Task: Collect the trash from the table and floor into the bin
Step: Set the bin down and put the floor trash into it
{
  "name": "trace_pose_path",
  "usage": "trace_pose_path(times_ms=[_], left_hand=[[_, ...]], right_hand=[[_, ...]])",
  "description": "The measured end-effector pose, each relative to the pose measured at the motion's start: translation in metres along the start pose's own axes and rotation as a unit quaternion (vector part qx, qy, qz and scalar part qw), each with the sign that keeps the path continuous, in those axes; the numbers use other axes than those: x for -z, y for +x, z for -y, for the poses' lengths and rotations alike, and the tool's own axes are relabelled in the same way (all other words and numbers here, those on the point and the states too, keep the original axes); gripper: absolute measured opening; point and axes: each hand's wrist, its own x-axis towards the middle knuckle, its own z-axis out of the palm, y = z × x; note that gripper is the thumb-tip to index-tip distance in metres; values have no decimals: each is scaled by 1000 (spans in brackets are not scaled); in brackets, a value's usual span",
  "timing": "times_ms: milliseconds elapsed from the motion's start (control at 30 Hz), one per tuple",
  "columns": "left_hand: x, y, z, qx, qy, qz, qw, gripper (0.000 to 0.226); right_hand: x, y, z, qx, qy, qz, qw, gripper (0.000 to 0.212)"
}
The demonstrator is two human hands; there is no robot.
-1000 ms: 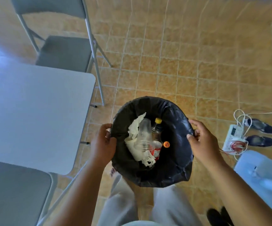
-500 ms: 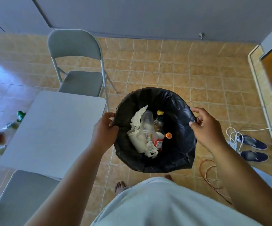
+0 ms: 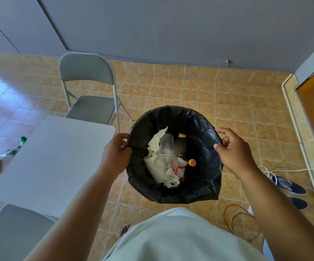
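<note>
Hands: we grip the bin (image 3: pixel 173 193) by its rim, our left hand (image 3: pixel 115 154) closed over the left edge, our right hand (image 3: pixel 234 152) pinching the black liner at the right edge; the bin hangs in the air between them.
In the bin: crumpled tissue (image 3: pixel 157 142), a clear plastic cup (image 3: pixel 164 151), a white cup (image 3: pixel 153 168), a bottle with a yellow cap (image 3: pixel 180 147) and an orange cap (image 3: pixel 192 162).
Counter: the counter (image 3: pixel 48 157) looks bare as far as we see.
Left to collect: trash on the floor (image 3: pixel 7 153), a green-capped bottle and red scraps, lies beyond the counter's far left edge.
Key relation: that litter is well to our left, the counter between it and the bin; our left hand is the nearer 1 of the 2.
Next, as we judge: carry the bin round the counter, set it down beside the litter.
</note>
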Motion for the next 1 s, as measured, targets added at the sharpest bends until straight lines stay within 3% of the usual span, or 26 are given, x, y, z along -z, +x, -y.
trace_pose_path(times_ms=[167,400,1000], left_hand=[[-22,-4,-9,18,-39,-31,999,44],[-27,25,-27,29,-3,-25,999,42],[12,252,-72,8,-37,-13,999,43]], right_hand=[[17,19,-13,11,3,21,1000,44],[16,66,-13,12,3,36,999,43],[-34,259,75,5,-14,-17,1000,47]])
